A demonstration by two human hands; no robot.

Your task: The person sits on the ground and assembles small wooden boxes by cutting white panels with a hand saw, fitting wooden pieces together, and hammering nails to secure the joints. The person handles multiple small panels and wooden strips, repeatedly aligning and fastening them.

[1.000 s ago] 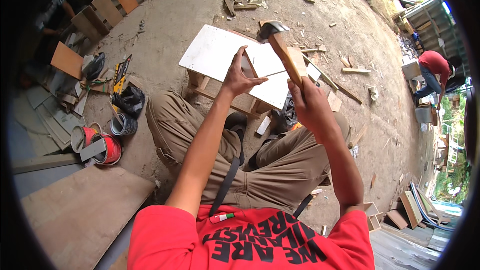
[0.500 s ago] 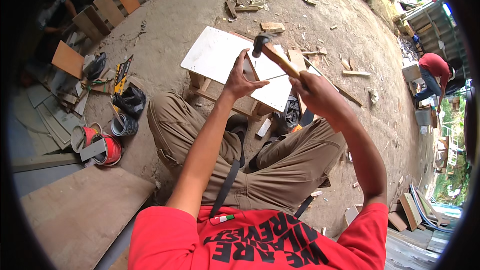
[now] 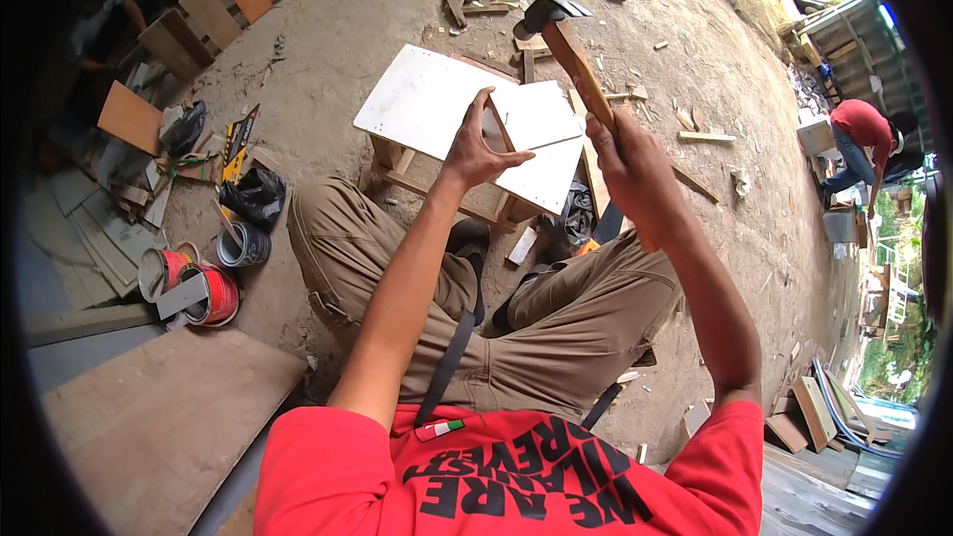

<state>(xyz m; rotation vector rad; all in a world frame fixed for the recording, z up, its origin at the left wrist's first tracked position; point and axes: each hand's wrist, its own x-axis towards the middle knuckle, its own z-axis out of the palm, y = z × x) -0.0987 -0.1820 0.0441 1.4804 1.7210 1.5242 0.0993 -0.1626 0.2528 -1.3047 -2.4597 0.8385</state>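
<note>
My right hand [image 3: 631,164] is closed around the wooden handle of a claw hammer [image 3: 578,60], whose dark metal head is raised. Below it, my left hand [image 3: 475,147] spans a small wooden board [image 3: 502,127], thumb at one end and fingers at the other; its narrow brown edge faces up. This board stands against white panels [image 3: 417,99] on a low wooden frame [image 3: 405,171] in front of my legs. A thin nail seems to stick up near the board's edge, too small to be sure. The hammer head is well apart from the board.
Red paint buckets [image 3: 213,296] and a dark bucket [image 3: 244,244] stand at the left, near a hand saw [image 3: 238,146]. A large brown sheet [image 3: 169,417] lies at lower left. Wood offcuts [image 3: 707,138] litter the dirt floor. Another person [image 3: 862,139] bends over at the far right.
My right hand has lifted the hammer, its head swinging up and away from the small board. My left hand keeps its hold, almost still.
</note>
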